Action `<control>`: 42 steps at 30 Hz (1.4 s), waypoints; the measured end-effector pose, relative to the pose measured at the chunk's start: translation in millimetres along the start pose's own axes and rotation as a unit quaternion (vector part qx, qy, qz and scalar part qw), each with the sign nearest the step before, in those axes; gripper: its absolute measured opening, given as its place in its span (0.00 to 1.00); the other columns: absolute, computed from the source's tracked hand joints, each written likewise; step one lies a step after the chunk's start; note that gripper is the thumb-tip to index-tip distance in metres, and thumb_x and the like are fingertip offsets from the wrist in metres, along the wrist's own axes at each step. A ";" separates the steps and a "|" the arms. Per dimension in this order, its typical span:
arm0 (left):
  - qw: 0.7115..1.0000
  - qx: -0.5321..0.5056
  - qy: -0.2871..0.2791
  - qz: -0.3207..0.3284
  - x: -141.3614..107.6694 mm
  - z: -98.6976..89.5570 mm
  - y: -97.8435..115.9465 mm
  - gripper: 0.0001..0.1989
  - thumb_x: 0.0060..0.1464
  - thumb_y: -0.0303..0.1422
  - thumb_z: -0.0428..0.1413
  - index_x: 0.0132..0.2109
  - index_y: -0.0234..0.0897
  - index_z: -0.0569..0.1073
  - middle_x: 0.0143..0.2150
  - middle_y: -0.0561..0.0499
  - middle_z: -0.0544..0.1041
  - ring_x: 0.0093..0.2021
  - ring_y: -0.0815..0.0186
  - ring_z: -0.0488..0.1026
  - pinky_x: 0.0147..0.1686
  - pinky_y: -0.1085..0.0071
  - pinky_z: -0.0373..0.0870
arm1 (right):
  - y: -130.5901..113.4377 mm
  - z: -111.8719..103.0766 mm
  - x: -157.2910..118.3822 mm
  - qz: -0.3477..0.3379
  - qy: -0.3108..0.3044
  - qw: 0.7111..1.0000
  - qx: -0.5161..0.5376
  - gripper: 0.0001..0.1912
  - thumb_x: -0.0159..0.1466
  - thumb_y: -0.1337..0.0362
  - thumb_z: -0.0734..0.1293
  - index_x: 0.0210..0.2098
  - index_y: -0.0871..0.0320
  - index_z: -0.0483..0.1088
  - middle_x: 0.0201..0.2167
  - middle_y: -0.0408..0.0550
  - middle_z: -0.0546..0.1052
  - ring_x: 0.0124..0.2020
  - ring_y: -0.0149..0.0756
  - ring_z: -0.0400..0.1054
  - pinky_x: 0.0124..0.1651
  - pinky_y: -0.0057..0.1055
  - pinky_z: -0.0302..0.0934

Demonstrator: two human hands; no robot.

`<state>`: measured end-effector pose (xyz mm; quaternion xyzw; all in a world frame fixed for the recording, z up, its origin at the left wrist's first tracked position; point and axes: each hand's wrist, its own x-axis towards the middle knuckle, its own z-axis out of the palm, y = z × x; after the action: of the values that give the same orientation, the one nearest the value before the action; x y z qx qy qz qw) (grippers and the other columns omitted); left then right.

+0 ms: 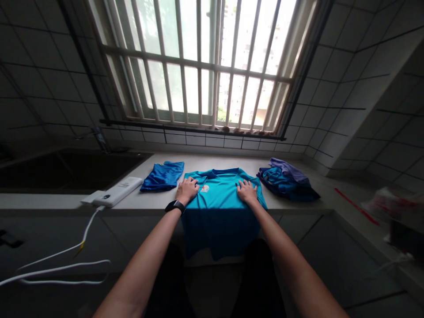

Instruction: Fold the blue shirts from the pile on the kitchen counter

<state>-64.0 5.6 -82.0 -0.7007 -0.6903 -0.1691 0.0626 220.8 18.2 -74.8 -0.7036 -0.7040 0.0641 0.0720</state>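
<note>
A turquoise T-shirt (220, 192) with a dark blue collar and a small round chest print lies on the counter. Its lower part hangs down over the front edge. My left hand (187, 190), with a black watch on the wrist, rests on the shirt's left side near the print, fingers apart. On the opposite side my right hand (247, 191) presses on the cloth below the shoulder, its fingers spread. A folded blue garment (163, 176) sits just left of the shirt. To the right is a crumpled pile of blue and purple clothes (287, 181).
A white power strip (119, 191) lies by the counter's front edge, its white cable (86, 232) hanging down. Farther left is a dark sink (66, 170) with a faucet (101, 139). A red strip (356, 206) and a plastic bag (392, 202) lie on the right counter. A barred window (198, 64) is behind.
</note>
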 end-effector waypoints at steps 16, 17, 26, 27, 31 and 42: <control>1.000 -0.014 0.005 -0.006 -0.9 -2.0 1.2 0.20 0.64 0.35 0.48 0.53 0.39 0.81 0.56 0.40 0.77 0.55 0.52 0.73 0.53 0.60 0.68 | 14.8 -41.9 35.8 -0.073 -0.097 0.993 -0.006 0.20 0.70 0.62 0.61 0.56 0.57 0.77 0.60 0.58 0.75 0.59 0.52 0.71 0.59 0.42 0.64; 1.000 -0.010 0.005 -0.005 -1.0 -2.7 1.6 0.20 0.64 0.35 0.48 0.53 0.39 0.81 0.56 0.40 0.77 0.55 0.52 0.73 0.53 0.59 0.68 | 19.2 -48.2 41.8 -0.076 -0.104 0.992 -0.005 0.19 0.66 0.67 0.64 0.55 0.56 0.78 0.58 0.56 0.77 0.56 0.48 0.73 0.57 0.37 0.65; 1.000 0.013 -0.012 -0.007 0.7 -4.6 2.8 0.20 0.65 0.34 0.47 0.55 0.39 0.78 0.57 0.40 0.76 0.57 0.51 0.72 0.53 0.58 0.68 | 37.2 -60.2 78.0 -0.014 -0.084 0.996 -0.004 0.46 0.52 0.76 0.71 0.70 0.61 0.60 0.63 0.65 0.71 0.60 0.52 0.71 0.52 0.35 0.68; 0.999 0.025 -0.018 -0.005 0.6 -5.8 4.1 0.19 0.65 0.34 0.46 0.55 0.39 0.78 0.57 0.39 0.75 0.57 0.51 0.71 0.52 0.58 0.68 | 34.3 -57.6 80.4 -0.013 -0.097 0.995 0.000 0.44 0.52 0.77 0.71 0.68 0.61 0.63 0.61 0.64 0.73 0.57 0.51 0.73 0.50 0.34 0.69; 0.994 0.083 -0.061 0.023 8.4 -16.0 9.8 0.18 0.65 0.31 0.46 0.52 0.35 0.77 0.56 0.35 0.75 0.57 0.47 0.72 0.51 0.57 0.69 | 18.5 -42.4 80.5 -0.002 -0.128 0.992 0.010 0.34 0.53 0.76 0.72 0.59 0.60 0.72 0.63 0.67 0.71 0.52 0.54 0.76 0.49 0.39 0.71; 0.951 -0.164 -0.250 -0.075 95.9 -26.7 -22.3 0.24 0.45 0.35 0.62 0.51 0.35 0.72 0.47 0.41 0.80 0.40 0.57 0.80 0.35 0.69 0.76 | 39.1 -57.9 84.5 0.026 -0.206 0.960 0.189 0.27 0.53 0.69 0.77 0.52 0.61 0.72 0.38 0.54 0.81 0.37 0.45 0.79 0.39 0.36 0.74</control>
<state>-91.1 88.6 -29.3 -0.6674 -0.6971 -0.1039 -0.2404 270.4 102.1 -24.5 -0.6669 -0.6597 0.3420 0.0553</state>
